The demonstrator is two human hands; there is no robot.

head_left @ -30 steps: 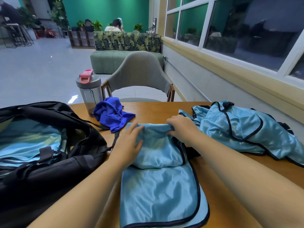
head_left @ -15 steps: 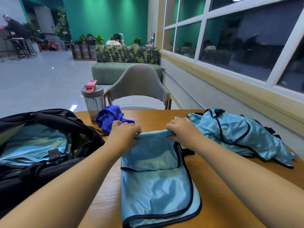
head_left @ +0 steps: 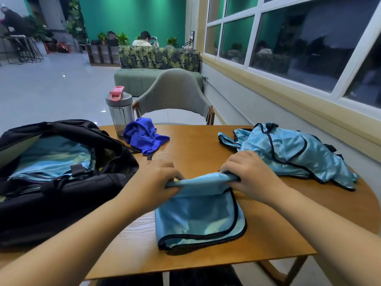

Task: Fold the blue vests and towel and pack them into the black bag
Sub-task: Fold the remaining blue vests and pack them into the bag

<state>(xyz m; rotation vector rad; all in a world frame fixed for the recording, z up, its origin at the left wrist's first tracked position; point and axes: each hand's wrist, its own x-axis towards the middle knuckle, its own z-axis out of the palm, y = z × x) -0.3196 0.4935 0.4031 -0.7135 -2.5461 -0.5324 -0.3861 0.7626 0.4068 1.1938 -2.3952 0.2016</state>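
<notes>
Left hand (head_left: 158,178) and right hand (head_left: 249,174) each grip one vest (head_left: 198,213). One vest heap (head_left: 292,151) lies beyond the right hand; one bag (head_left: 68,193), one towel (head_left: 144,135) beyond the left.

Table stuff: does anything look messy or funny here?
Nothing is spilled or broken. Two things are just rumpled: the dark blue towel lies bunched beside the water bottle, and a light blue vest sits crumpled on the table's right side, not yet folded.

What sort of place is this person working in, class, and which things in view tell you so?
Probably a shared lounge or café-style common area: a patterned green sofa with a seated person behind it, high stools at far left, and potted plants on a divider.
</notes>
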